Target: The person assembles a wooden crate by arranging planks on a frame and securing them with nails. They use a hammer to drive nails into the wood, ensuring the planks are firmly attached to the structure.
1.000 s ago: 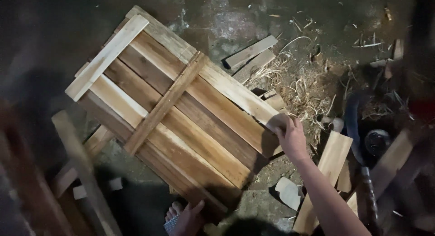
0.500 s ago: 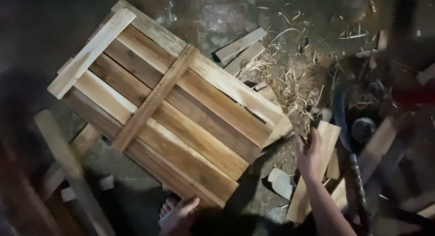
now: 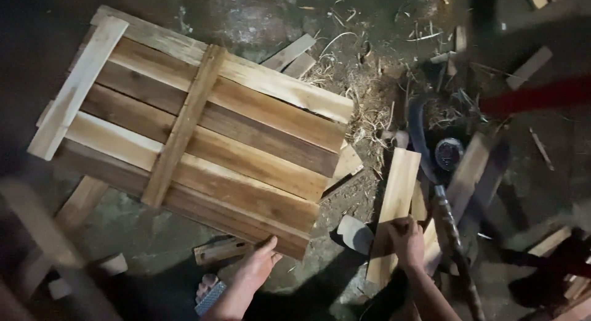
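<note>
Head view: a person's two bare hands work low over a dim, littered floor (image 3: 258,13).
Containers: a slatted wooden crate panel (image 3: 203,136) lies flat on the floor, pale and dark boards side by side with two cross battens nailed over them; nothing rests on it, and whether it has sides underneath cannot be told.
Left hand: the left hand (image 3: 258,265) rests at the panel's near edge, close to its near right corner, fingers stretched out and loose, tips touching the lowest board; it grips nothing.
Right hand: the right hand (image 3: 407,239) lies on the lower part of a pale loose plank (image 3: 394,204), fingers curled over it; whether they close fully round the plank cannot be told.
Plank: it lies just right of the panel's right end, pointing away from the person, beside other short boards.
Nearby: a curved dark blade with a long handle (image 3: 440,198) lies just right of the plank; a small grey stone (image 3: 356,233) sits between the two hands.
Floor: dark packed ground with straw, shavings and wood offcuts scattered along the far and right sides.
Foot: a sandalled foot (image 3: 209,291) shows at the near edge, left of the left forearm.
</note>
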